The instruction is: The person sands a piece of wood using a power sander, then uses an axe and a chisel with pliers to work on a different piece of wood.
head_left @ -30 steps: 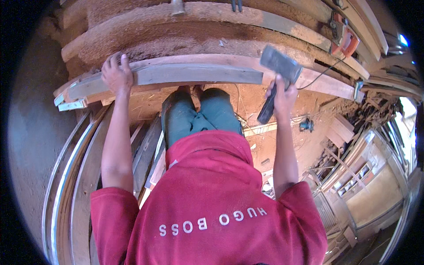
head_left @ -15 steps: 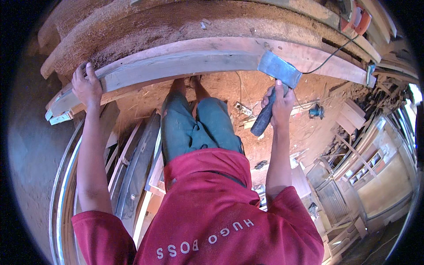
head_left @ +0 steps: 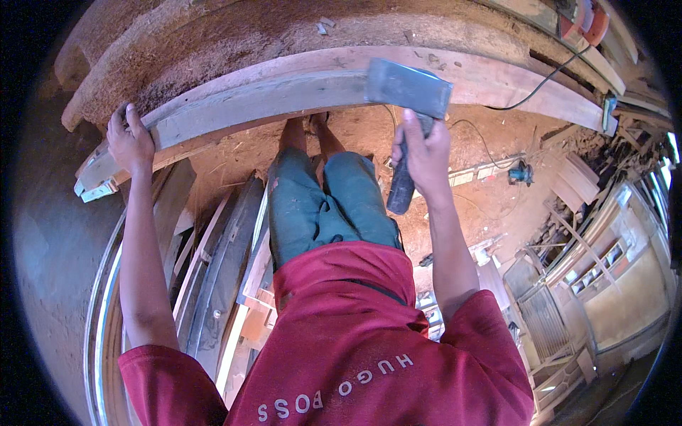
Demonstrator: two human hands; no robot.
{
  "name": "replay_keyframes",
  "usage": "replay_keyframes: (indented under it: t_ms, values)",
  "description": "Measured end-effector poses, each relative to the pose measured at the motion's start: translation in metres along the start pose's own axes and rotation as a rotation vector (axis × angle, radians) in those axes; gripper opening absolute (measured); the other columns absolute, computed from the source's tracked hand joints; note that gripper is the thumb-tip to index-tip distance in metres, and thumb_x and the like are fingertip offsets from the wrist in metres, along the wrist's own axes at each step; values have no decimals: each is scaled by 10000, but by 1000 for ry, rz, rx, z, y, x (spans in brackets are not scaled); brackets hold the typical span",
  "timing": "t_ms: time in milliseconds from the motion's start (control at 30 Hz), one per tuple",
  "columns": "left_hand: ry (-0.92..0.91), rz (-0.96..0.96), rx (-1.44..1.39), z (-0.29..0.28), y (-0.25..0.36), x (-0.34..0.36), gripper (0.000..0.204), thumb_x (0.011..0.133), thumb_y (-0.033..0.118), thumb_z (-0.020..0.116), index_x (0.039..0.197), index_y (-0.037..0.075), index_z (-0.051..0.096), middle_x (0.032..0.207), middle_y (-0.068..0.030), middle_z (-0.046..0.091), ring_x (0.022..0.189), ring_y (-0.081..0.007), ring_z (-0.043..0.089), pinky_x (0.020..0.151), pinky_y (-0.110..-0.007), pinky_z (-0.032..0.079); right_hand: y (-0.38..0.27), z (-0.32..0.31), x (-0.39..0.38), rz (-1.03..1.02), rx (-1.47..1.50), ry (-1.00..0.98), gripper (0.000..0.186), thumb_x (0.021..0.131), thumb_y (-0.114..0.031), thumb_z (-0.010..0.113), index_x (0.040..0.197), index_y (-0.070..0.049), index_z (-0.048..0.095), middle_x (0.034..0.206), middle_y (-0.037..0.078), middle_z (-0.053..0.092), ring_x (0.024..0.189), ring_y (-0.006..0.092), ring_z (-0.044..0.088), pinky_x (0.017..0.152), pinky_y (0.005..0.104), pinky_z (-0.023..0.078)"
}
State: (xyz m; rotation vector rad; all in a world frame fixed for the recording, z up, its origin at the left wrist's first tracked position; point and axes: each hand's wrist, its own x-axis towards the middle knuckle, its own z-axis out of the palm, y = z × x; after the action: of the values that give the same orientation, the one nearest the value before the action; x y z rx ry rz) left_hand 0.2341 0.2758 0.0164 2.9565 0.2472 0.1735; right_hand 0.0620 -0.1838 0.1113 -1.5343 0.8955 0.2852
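Observation:
A long wooden beam [head_left: 277, 94] lies across the space in front of me, its pale side edge toward me. My left hand [head_left: 132, 145] grips the beam near its left end, the fingers over the upper edge. In my right hand [head_left: 428, 153] is a hatchet [head_left: 410, 86] with a broad steel head and a dark handle. The fingers are wrapped round the handle just below the head, and the handle's end points down. In the picture the head overlaps the middle of the beam; whether it touches the wood I cannot tell.
Sawdust-covered timber [head_left: 149, 64] lies beyond the beam. An orange power tool [head_left: 593, 27] with a black cord sits at the far right. On the dusty floor are a teal power tool [head_left: 521, 174] and cables. Boards [head_left: 227, 263] lean at my left, and wood scraps pile up at the right.
My right hand has moved left with the hatchet, and its head now lies farther left across the beam. My left hand keeps its hold on the beam. The view has shifted slightly.

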Motion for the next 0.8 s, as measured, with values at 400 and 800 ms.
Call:
replay_keyframes:
  t_ms: [400, 800]
  values:
    - [38, -12, -28, -5, 4, -4, 377, 969, 419, 566, 1122, 106, 709, 1095, -117, 696, 1042, -312, 641, 912, -431, 475, -11, 19, 5, -39, -27, -13, 358, 1023, -286, 571, 775, -32, 520, 570, 21, 500, 446, 109, 523, 409, 269, 443]
    - [42, 18, -69, 0, -8, -4, 337, 961, 395, 579, 1103, 120, 712, 1090, -108, 699, 1046, -309, 636, 907, -430, 474, 9, 11, 8, -82, 88, 66, 306, 1022, -288, 577, 888, -18, 525, 651, 54, 540, 467, 139, 553, 421, 289, 466]
